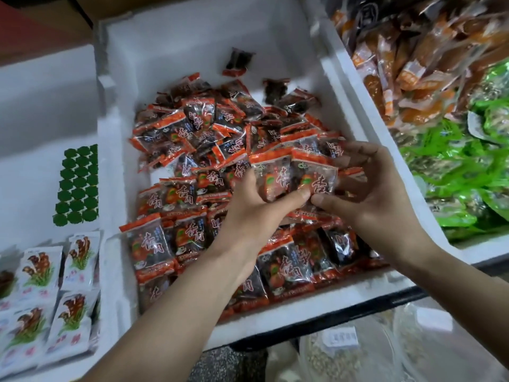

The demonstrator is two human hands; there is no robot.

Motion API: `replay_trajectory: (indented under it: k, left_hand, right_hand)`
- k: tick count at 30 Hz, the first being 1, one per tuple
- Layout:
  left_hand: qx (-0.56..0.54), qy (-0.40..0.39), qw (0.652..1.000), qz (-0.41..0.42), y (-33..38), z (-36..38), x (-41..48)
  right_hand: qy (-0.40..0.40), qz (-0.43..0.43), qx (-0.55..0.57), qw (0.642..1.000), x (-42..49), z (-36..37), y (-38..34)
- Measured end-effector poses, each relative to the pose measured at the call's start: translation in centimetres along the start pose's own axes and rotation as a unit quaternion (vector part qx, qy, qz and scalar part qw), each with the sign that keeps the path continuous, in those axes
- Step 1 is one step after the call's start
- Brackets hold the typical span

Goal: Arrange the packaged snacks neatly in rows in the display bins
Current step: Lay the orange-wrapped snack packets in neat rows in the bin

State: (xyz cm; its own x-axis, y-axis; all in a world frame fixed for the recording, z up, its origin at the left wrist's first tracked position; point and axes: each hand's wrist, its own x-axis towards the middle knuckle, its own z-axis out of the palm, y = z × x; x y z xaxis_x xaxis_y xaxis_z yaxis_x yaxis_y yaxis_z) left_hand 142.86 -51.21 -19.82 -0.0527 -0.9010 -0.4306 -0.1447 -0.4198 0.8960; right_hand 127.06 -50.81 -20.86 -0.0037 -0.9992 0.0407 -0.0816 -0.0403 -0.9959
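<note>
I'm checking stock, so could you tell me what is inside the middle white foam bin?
The foam bin holds red snack packets, rowed near, jumbled behind. Hands hide some; lower layers are covered.

Snack packets [220, 150] are lying heaped in the middle bin [192, 45], with rows [170, 235] forming along its near edge. Two hands [256, 205] [377, 194] are holding packets [297, 177] above the heap. A bin [49, 106] to the left is holding more packets [52, 293] at its near end. Another bin [358, 86] is sitting to the right, piled full.
</note>
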Motion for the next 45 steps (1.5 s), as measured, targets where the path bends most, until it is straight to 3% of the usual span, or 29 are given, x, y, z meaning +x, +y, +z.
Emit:
replay_trajectory:
  k: [5,9,11,14,17,22,28,32,37,40,43,45]
  left_hand:
    - [0.087,-0.017,0.996,0.025,0.2,0.8,-0.8]
    - [0.102,-0.02,0.993,0.057,0.5,1.4,-1.6]
    - [0.086,-0.001,0.994,0.064,0.6,1.5,-2.0]
    - [0.102,0.056,0.989,0.088,0.7,1.3,-2.7]
    - [0.126,0.089,0.982,0.112,0.8,1.3,-3.3]
    - [0.143,0.107,0.977,0.118,0.1,1.3,-3.8]
    - [0.139,0.103,0.98,0.096,-0.2,1.4,-4.6]
    - [0.117,0.087,0.987,0.062,-0.8,1.6,-5.0]
    - [0.033,0.06,0.998,-0.004,-1.8,1.5,-5.3]
    - [0.005,0.047,0.999,0.002,-1.8,1.2,-5.1]
    - [0.018,0.004,0.999,0.051,-2.0,1.0,-4.9]
    - [0.026,-0.033,0.997,0.067,-1.8,1.3,-5.0]
  right_hand:
    - [-0.027,0.029,-0.052,0.998,-0.6,-1.6,-0.6]
    - [-0.028,0.164,0.126,0.978,-0.7,-2.9,-0.1]
    - [-0.022,0.18,0.138,0.974,-0.6,-3.8,0.2]
    - [-0.02,0.132,0.001,0.991,-0.5,-5.0,0.7]
    - [-0.074,0.059,-0.23,0.969,-0.5,-4.6,1.7]
    - [-0.142,0.013,-0.324,0.935,-1.3,-2.0,2.3]
    - [-0.141,0.008,-0.308,0.941,-2.2,-1.0,2.5]
    - [-0.112,-0.041,-0.335,0.935,-2.6,-1.2,2.9]
    - [-0.105,-0.073,-0.343,0.93,-2.7,-1.2,3.1]
    - [-0.126,-0.07,-0.339,0.93,-2.3,-1.7,2.9]
    - [-0.094,-0.03,-0.253,0.962,-2.5,-2.2,1.8]
    - [-0.106,0.034,-0.125,0.986,-3.0,-2.4,1.0]
